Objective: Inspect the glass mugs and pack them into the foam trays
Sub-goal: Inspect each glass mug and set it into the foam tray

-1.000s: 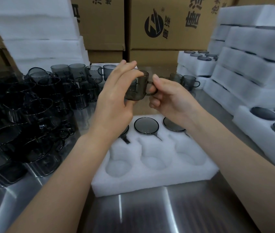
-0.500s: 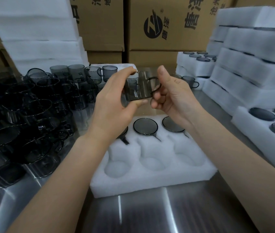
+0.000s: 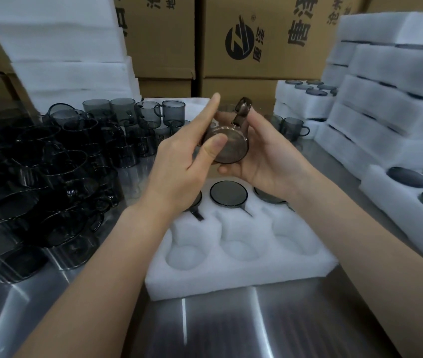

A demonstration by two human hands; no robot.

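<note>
Since half a second ago the glass mug [image 3: 227,144] has been rolled from side-on to end-on, so one round face now looks at the camera and its handle [image 3: 241,109] points up. It is held in the air between both hands, above the far row of the foam tray [image 3: 244,270].

The left hand [image 3: 179,166] lays its thumb flat on the near face and seems to pinch the glass against fingers dimly seen behind it, while the index finger sticks out straight and free. The right hand [image 3: 270,161] cradles the wall from below and from the right with its fingers curled round it, one fingertip up by the handle.

Three packed mugs [image 3: 228,193] sit in the tray's far row and the near three pockets are bare. Loose mugs [image 3: 58,161] crowd the tabletop [image 3: 231,329] to the left.

The mug looks small and light, rigid, smooth and likely slick under dry skin. It is brittle too, with the handle joint probably the weakest spot. The safest hold is across the wall with thumb opposing fingers, as now, leaving the handle only for steering. The foam is soft and will give, so a gentle push should seat the mug once its handle lines up with the pocket's slot.
</note>
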